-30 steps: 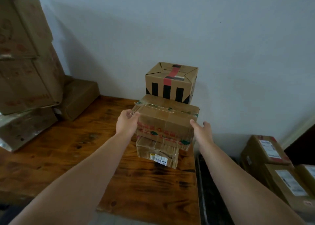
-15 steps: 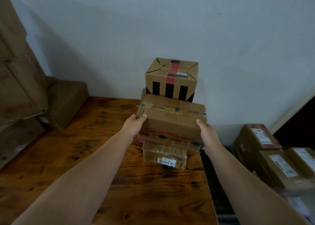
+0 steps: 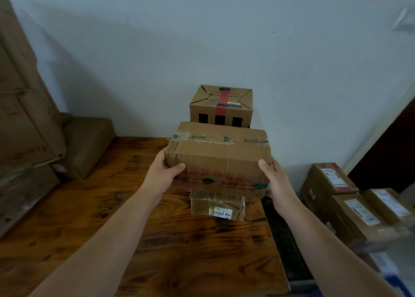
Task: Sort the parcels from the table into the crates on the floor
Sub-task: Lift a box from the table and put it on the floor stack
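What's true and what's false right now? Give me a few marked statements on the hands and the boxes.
1. The left hand and right hand grip the taped parcel at its two ends. True.
2. The taped parcel lies directly on the table. False: a small parcel lies between it and the tabletop.
3. The striped box stands behind the taped parcel, against the wall. True.
4. The labelled boxes sit on the table. False: they sit lower, beyond its right edge.
5. Big cartons are stacked at the table's left. True.
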